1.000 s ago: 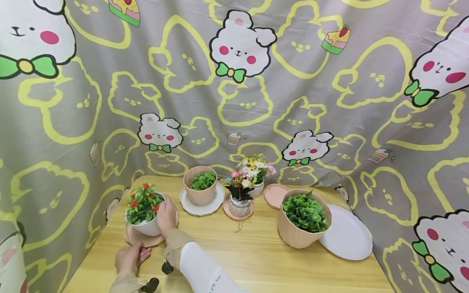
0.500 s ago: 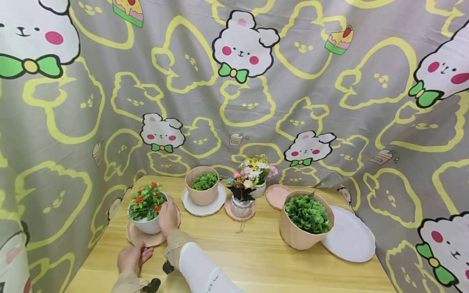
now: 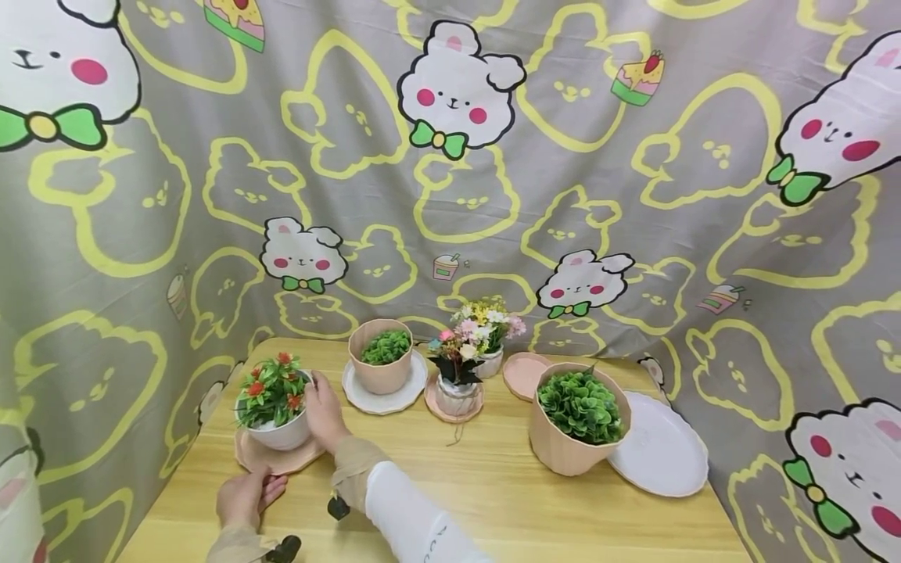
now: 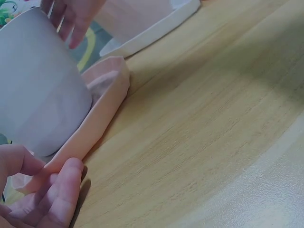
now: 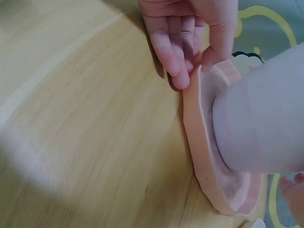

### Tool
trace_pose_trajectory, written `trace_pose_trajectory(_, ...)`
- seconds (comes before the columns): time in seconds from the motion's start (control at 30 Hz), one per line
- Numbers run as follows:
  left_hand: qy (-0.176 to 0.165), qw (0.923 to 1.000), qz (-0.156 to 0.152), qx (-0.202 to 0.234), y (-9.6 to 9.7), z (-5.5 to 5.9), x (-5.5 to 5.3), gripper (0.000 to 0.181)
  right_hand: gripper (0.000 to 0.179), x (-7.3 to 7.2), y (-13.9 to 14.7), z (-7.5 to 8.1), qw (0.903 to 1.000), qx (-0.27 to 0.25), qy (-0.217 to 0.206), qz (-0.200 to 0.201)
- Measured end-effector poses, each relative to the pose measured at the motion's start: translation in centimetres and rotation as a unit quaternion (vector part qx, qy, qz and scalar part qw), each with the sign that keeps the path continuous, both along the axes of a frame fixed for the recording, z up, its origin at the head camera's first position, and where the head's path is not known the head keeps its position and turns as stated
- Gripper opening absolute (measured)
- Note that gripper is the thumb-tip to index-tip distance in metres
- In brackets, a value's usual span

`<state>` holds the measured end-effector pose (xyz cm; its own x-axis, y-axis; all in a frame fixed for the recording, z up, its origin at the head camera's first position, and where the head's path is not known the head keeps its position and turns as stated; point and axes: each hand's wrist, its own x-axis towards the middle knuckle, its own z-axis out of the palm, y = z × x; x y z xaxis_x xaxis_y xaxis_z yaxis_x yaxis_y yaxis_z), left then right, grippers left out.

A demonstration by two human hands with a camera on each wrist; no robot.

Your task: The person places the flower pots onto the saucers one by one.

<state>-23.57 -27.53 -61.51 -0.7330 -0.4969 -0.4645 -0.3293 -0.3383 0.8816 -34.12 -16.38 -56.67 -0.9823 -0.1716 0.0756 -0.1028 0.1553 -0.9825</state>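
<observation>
At the table's left, a white flowerpot (image 3: 285, 436) with a red-flowered plant (image 3: 271, 391) stands on a pink saucer (image 3: 299, 463). My left hand (image 3: 246, 496) pinches the saucer's near rim; in the right wrist view its thumb lies inside the rim and its fingers outside. My right hand (image 3: 325, 410) is at the pot's right side near the rim. In the left wrist view the right hand's (image 4: 73, 19) fingers look loosely extended, not curled round the pot (image 4: 42, 80). Whether they still touch it is hard to tell.
Behind stands a pink pot (image 3: 383, 375) on a white saucer (image 3: 359, 397). Two small flower pots sit mid-table, the nearer one (image 3: 457, 395) on a pink saucer. To the right are a pink plate (image 3: 521, 375), a large pink pot (image 3: 566, 450) and a white plate (image 3: 662, 446).
My right hand and forearm have shifted a little to the right relative to the white flowerpot. My left hand has stayed at the saucer's rim.
</observation>
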Motion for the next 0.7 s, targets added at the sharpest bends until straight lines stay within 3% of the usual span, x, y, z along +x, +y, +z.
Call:
trace_pose_trajectory(0.1, -0.009, 0.9999, 0.006, -0.004, -0.1, -0.1, -0.2, 0.011, 0.042, 0.2, 0.9, 0.2, 0.9996, -0.02, 0.009, 0.018)
trace_pose_trajectory(0.27, -0.016, 0.9999, 0.004, 0.002, -0.2, -0.2, -0.5, 0.014, 0.044, 0.1, 2.5, 0.2, 0.9997, -0.016, 0.0, 0.018)
trace_pose_trajectory(0.43, -0.024, 0.9997, 0.005, -0.004, -0.2, -0.2, -0.5, 0.013, 0.048, 0.1, 4.6, -0.1, 0.9993, -0.018, 0.02, 0.027)
trace_pose_trajectory(0.7, -0.035, 0.9993, 0.01, -0.007, -0.2, -0.5, -0.5, 0.011, 0.048, 0.7, 8.0, -0.7, 0.9992, -0.018, 0.031, 0.019)
